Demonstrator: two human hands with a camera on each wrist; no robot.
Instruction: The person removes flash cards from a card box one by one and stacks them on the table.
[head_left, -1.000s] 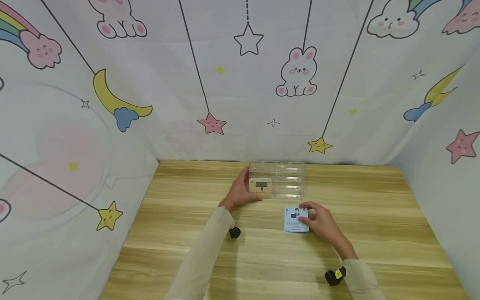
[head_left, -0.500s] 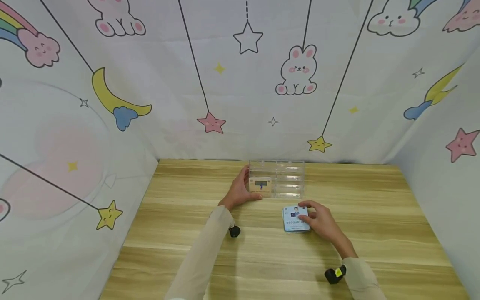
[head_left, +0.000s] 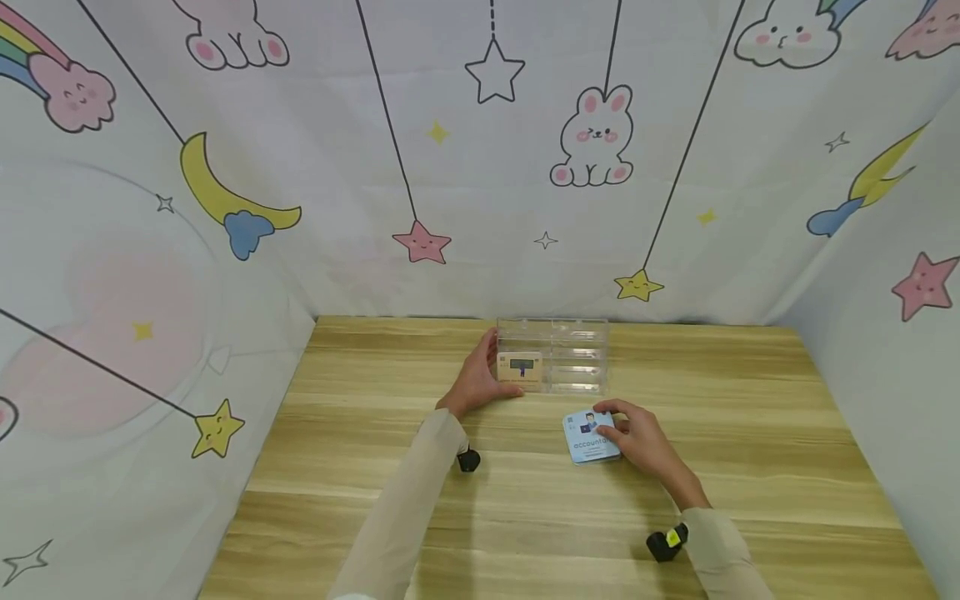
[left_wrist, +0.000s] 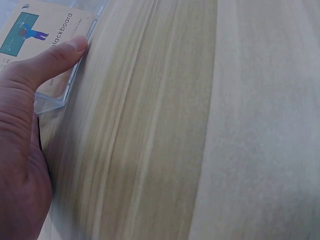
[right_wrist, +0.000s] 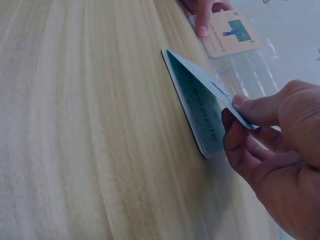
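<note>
A clear plastic rack (head_left: 577,354), divided into two columns of tiers, stands at the back of the table. An orange flash card (head_left: 519,372) with a blackboard picture sits in its lower left part. My left hand (head_left: 477,379) grips the rack's left side, its thumb lying across the front of that card in the left wrist view. My right hand (head_left: 641,437) pinches a light blue flash card (head_left: 588,446) printed "accountant" by its edge, between thumb and fingers. In the right wrist view this card tilts up from the cards beneath (right_wrist: 192,112), its far edge staying close to them.
The wood-grain table (head_left: 525,517) extends around both hands. Behind it hangs a white cloth backdrop (head_left: 337,167) with cartoon stars and rabbits, and cloth walls flank both sides. A black wrist camera (head_left: 468,460) is worn on each arm.
The light blue card has turned slightly and shifted a little left in my right hand, and now covers the cards below more fully. My left hand keeps its hold on the rack.
</note>
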